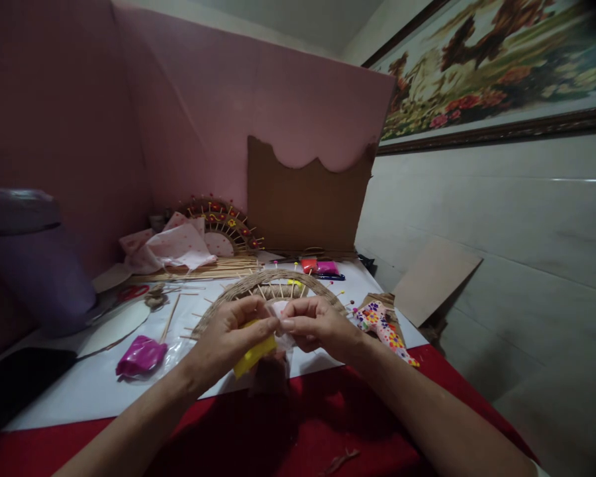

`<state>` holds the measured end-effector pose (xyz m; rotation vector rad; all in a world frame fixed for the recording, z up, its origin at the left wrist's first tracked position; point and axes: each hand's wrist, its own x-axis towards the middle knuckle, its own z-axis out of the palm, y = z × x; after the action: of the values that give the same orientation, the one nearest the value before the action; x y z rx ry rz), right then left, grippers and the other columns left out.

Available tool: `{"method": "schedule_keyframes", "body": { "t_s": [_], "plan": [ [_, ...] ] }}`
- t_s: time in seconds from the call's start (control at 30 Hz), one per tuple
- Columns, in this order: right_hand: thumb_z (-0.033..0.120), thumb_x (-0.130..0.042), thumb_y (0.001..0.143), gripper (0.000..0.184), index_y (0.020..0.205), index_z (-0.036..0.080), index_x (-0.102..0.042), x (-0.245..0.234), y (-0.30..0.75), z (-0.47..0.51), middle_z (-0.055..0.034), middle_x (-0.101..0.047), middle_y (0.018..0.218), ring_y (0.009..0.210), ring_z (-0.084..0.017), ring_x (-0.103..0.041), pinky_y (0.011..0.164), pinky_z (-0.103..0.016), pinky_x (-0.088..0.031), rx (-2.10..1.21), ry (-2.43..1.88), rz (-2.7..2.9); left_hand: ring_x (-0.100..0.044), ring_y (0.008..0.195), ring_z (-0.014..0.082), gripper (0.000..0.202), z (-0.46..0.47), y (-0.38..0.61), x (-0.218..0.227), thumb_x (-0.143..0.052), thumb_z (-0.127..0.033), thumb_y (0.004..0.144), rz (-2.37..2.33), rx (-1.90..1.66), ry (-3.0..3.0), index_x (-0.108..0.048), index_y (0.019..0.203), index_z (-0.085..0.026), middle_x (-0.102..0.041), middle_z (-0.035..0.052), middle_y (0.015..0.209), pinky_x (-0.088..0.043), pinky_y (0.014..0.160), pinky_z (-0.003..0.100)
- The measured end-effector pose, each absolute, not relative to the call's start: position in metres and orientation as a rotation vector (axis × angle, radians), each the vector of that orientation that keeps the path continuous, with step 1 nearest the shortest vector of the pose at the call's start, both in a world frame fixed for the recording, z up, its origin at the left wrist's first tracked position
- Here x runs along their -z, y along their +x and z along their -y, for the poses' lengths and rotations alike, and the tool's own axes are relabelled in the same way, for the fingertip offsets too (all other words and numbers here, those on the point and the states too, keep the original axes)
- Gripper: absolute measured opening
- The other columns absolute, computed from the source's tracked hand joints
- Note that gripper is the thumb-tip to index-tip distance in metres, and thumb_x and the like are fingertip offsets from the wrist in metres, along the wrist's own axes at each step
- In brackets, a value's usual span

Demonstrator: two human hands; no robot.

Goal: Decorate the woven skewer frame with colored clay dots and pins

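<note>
My left hand [233,329] is closed around a bright yellow packet [255,349], which looks like soft clay in a clear plastic bag. The fingers of my right hand [318,324] pinch together against my left fingertips, at the bag's clear plastic end [281,310]. Just beyond both hands lies a twine-wrapped half-ring [241,283] with thin sticks across it, partly hidden by my hands. Some sticks and pins around it have coloured tips. Right of my right hand is a flower-patterned, dog-shaped piece [380,328].
A magenta packet [142,356] lies left. Red clay [308,265] sits beyond the half-ring. Behind stand a decorated half-ring [226,222], spotted cloth [173,245] and cut cardboard [305,202]. A purple tumbler [37,271] stands at far left, a dark flat object [24,384] before it.
</note>
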<state>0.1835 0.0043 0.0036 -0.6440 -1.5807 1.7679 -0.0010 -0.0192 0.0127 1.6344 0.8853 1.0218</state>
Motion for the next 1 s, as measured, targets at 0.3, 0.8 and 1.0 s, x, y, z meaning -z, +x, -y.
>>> {"method": "schedule_keyframes", "body": {
  "t_s": [0.3,0.8,1.0],
  "plan": [
    [0.032,-0.062,0.076,0.021,0.068,0.016,-0.051,-0.009,0.180,0.002,0.0087,-0.037,0.051,0.042,-0.004,-0.026,0.039,-0.018,-0.020,-1.310,-0.626,1.701,-0.055,0.079,0.0172,0.020,0.020,0.002,-0.010,-0.061,-0.032,0.078,-1.068,-1.465,2.160,-0.056,0.090,-0.017,-0.059,0.0043,0.086,-0.045,0.070,0.031],
    [0.017,-0.044,0.088,0.008,0.086,0.018,-0.052,0.007,0.175,0.013,0.0011,-0.055,0.066,0.055,-0.010,-0.051,0.055,-0.023,-0.040,-0.260,-0.664,2.101,-0.046,0.057,0.0097,0.033,0.023,0.012,0.004,-0.033,-0.033,0.092,-0.974,-1.104,1.996,-0.048,0.067,-0.018,-0.049,-0.0033,0.062,-0.037,0.055,0.021],
    [0.017,-0.040,0.086,0.010,0.078,0.019,-0.045,0.009,0.168,0.016,0.0001,-0.052,0.063,0.054,-0.012,-0.049,0.054,-0.024,-0.038,-0.003,-0.817,2.107,-0.040,0.052,0.0099,0.029,0.026,0.013,0.005,-0.036,-0.028,0.089,-1.167,-1.110,2.159,-0.044,0.062,-0.019,-0.045,-0.0042,0.056,-0.031,0.053,0.023]
  ]
}}
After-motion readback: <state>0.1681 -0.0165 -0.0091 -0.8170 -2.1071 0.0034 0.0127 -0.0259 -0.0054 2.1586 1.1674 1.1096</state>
